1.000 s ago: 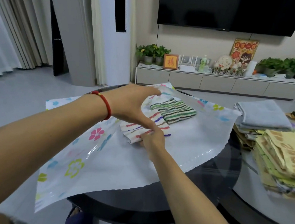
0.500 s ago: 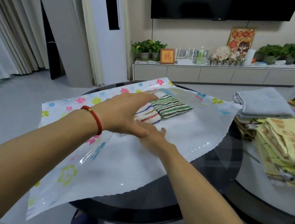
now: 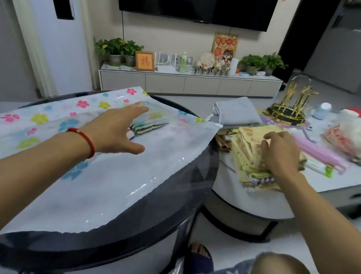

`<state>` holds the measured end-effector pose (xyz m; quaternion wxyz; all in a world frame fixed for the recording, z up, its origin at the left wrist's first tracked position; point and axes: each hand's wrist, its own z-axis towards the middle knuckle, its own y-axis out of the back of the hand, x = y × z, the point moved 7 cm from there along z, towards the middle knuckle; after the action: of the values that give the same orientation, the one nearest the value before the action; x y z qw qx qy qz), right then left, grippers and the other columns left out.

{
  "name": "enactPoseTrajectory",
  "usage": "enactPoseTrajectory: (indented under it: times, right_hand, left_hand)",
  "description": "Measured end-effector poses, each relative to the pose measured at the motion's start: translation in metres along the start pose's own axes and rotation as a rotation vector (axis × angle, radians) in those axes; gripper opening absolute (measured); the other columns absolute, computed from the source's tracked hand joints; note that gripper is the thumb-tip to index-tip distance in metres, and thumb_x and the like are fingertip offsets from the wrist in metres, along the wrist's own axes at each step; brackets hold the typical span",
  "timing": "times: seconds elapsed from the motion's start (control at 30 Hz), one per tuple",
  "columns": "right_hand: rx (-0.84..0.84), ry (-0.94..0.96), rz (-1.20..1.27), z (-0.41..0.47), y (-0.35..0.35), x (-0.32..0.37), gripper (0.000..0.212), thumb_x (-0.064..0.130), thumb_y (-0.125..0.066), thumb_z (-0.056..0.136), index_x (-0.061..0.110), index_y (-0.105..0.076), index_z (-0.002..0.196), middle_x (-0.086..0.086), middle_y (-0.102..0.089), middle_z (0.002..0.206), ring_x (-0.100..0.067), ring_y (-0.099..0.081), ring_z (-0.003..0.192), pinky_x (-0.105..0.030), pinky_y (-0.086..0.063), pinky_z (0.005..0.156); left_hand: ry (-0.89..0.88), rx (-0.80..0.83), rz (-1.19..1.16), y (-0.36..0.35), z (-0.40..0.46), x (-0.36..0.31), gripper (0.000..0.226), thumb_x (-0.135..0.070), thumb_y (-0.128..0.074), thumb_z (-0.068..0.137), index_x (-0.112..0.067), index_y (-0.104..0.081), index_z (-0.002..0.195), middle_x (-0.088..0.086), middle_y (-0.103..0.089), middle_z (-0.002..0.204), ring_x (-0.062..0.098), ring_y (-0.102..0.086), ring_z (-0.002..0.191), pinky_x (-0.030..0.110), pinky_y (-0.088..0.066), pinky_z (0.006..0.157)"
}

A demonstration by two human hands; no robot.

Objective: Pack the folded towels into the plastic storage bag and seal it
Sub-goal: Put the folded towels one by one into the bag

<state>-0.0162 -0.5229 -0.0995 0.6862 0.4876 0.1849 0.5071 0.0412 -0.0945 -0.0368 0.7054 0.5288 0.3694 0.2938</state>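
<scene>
our left hand [image 3: 116,129] lies flat with fingers spread on the plastic bag [image 3: 105,186] so it stays put. a striped towel [image 3: 147,127] is inside, just under our fingers. our right hand [image 3: 279,156] curls on the yellow towel pile [image 3: 245,154], ready to lift one.

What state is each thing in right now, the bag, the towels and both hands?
Plastic storage bag: flat on the round table, unsealed.
Striped towel: inside the bag.
Yellow towel stack: outside the bag, unpacked.
Grey towel: folded, behind the stack.
Left hand: open, over the bag.
Right hand: fingers curled on the yellow stack.
</scene>
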Motion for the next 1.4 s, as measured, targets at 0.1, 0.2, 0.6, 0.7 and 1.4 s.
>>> enactPoseTrajectory:
  times: [0.1,0.2,0.6,0.7,1.4]
  right_hand:
    - [0.166,-0.193,-0.108,0.022,-0.015,-0.059,0.039,0.030,-0.045,0.107,0.018,-0.058,0.142,-0.027,-0.054,0.143,-0.047,-0.048,0.132,-0.056,-0.037,0.110]
    - [0.273,-0.212,-0.108,0.035,-0.020,-0.071,0.039,0.032,-0.053,0.104,0.030,-0.054,0.142,-0.021,-0.058,0.143,-0.043,-0.051,0.133,-0.057,-0.034,0.110]
    - [0.858,-0.250,0.660,0.026,0.009,-0.008,0.038,-0.001,-0.064,0.095,0.025,-0.072,0.121,-0.015,-0.060,0.132,-0.035,-0.067,0.107,-0.040,-0.064,0.074]
    - [0.953,-0.131,0.769,0.001,0.035,0.032,0.034,0.004,-0.065,0.095,0.026,-0.079,0.117,-0.016,-0.067,0.131,-0.040,-0.071,0.104,-0.038,-0.064,0.068]
    - [1.088,-0.133,1.776,-0.183,-0.021,0.481,0.048,0.005,-0.052,0.101,0.016,-0.057,0.147,-0.015,-0.066,0.140,-0.023,-0.069,0.104,-0.036,-0.053,0.091]
  left_hand:
    - [0.012,0.017,0.018,-0.010,0.006,-0.002,0.104,-0.055,-0.080,0.070,-0.033,-0.023,0.154,-0.006,-0.026,0.163,0.024,-0.038,0.142,0.036,-0.033,0.113]
    - [0.008,0.023,0.027,-0.013,0.005,-0.002,0.103,-0.056,-0.080,0.070,-0.034,-0.024,0.154,-0.008,-0.025,0.163,0.023,-0.038,0.141,0.035,-0.034,0.112]
    - [0.097,0.079,0.215,-0.019,-0.051,-0.005,0.061,-0.056,-0.073,0.077,-0.048,-0.054,0.134,0.002,-0.022,0.164,0.032,-0.047,0.129,0.045,-0.052,0.097]
    - [0.173,0.156,0.316,-0.033,-0.090,0.010,0.061,-0.059,-0.066,0.079,-0.049,-0.049,0.137,0.001,-0.028,0.159,0.034,-0.042,0.131,0.049,-0.052,0.093]
    - [0.097,0.290,0.163,0.095,-0.106,0.066,0.140,-0.077,-0.075,0.051,-0.038,0.010,0.155,-0.023,0.011,0.163,0.026,0.004,0.154,0.049,-0.014,0.124]
